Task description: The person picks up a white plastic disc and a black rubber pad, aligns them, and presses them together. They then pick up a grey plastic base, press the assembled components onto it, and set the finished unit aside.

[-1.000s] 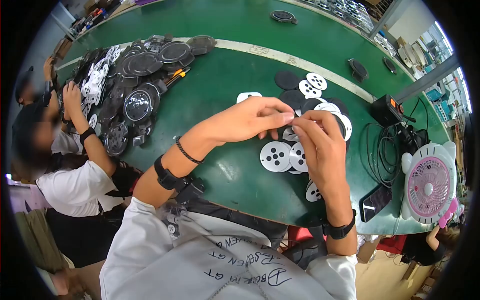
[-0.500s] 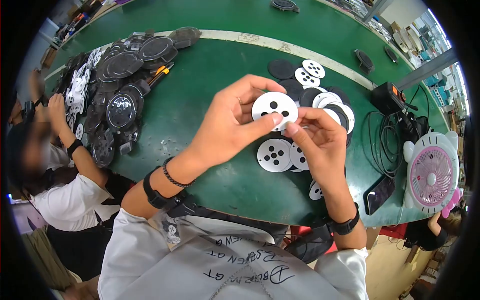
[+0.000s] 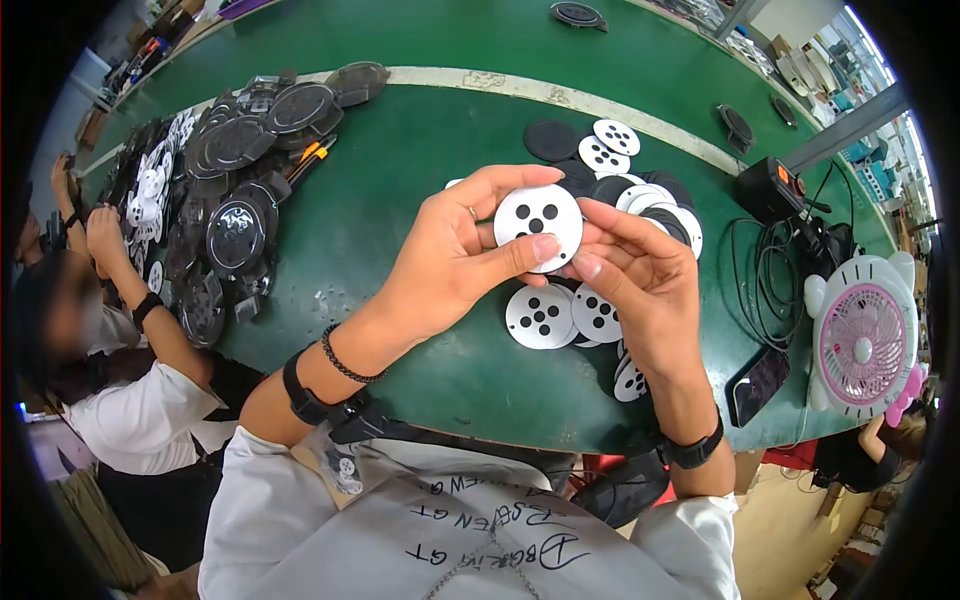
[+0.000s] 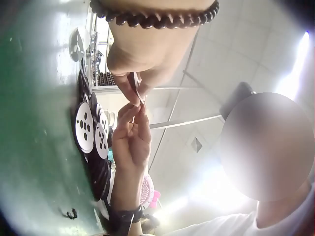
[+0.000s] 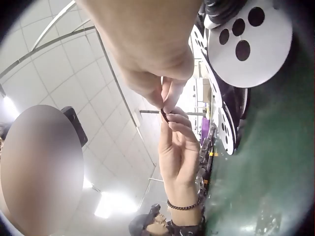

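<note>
Item: white disc (image 3: 538,227) (5 holes), held above disc pile (image 3: 540,315).
Left grip (image 3: 450,262): curled, pinching disc edge.
Right grip (image 3: 640,280): fingertips pinching opposite edge.

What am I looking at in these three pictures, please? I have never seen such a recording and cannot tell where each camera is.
There is no machine: a person works with two bare hands and wears three cameras. The wide picture comes from the head and looks down at a green table. The other two come from the wrists and see the same hands from the side, with the ceiling behind. The left hand and the right hand together hold one white disc with dark holes, above the table. More such discs lie on the table beneath it. A heap of black round parts lies at the left; a pink fan and a phone are at the right.
</note>
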